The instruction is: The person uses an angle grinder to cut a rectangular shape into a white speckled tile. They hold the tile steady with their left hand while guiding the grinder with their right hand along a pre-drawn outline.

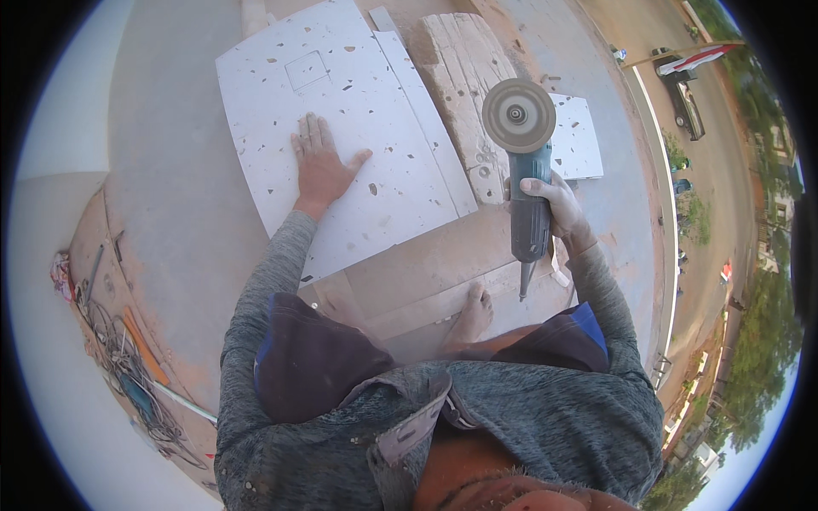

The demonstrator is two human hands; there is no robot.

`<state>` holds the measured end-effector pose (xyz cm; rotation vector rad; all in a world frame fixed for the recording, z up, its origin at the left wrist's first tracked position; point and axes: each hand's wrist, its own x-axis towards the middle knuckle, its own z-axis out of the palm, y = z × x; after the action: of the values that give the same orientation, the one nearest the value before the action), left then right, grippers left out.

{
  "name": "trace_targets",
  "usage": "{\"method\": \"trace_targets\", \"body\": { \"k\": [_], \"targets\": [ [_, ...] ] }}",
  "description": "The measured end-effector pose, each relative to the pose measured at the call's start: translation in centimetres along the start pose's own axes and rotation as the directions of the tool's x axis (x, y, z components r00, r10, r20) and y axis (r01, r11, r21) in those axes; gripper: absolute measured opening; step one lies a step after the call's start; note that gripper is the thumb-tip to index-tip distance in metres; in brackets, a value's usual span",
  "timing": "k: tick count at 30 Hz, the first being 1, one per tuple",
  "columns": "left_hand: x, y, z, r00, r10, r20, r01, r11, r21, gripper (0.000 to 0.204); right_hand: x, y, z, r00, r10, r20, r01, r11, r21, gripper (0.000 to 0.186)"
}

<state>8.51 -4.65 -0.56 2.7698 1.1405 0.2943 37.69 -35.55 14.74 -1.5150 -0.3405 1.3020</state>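
A large white tile (375,128) with scattered dark flecks lies in front of me, with a small rectangle marked near its far part. Flat on its left half rests my left hand (326,170), fingers and thumb spread. My right hand (555,203), pale with dust, is wrapped round the body of an angle grinder (530,204). The grinder points away from me, its round disc (518,115) uppermost and over the right end of a worn wooden plank (469,85). Whether the disc is spinning I cannot tell.
A smaller speckled tile piece (576,136) lies right of the grinder. My bare foot (474,315) is close to the tile's near edge. Tangled cables (141,383) and tools lie by the left wall. Beyond a low ledge (670,247) on the right, a road with a parked vehicle (684,102) shows.
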Motion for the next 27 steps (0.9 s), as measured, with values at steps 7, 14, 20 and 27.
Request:
{"method": "trace_targets", "body": {
  "k": [7, 14, 20, 27],
  "targets": [
    [0.1, -0.3, 0.3, 0.999, 0.024, -0.031, -0.023, 0.999, 0.045, 0.12, -6.0, 5.6, 0.7, 0.991, 0.043, -0.126, -0.09, 0.912, -0.4, 0.061],
    [0.1, -0.4, 0.8, 0.998, 0.033, -0.046, -0.032, 0.999, 0.013, 0.121, -7.8, 8.5, 1.2, 0.988, 0.026, -0.151, -0.108, 0.819, -0.563, 0.072],
    [0.2, -0.5, 0.7, 1.0, 0.022, -0.017, -0.022, 1.0, 0.021, 0.122, -7.8, 9.7, 0.9, 0.982, 0.02, -0.189, -0.139, 0.753, -0.643, 0.074],
    [0.1, -0.6, 0.7, 1.0, 0.017, 0.003, -0.018, 0.999, 0.028, 0.123, -7.8, 9.7, 1.2, 0.983, 0.025, -0.181, -0.142, 0.728, -0.671, 0.074]
  ]
}}
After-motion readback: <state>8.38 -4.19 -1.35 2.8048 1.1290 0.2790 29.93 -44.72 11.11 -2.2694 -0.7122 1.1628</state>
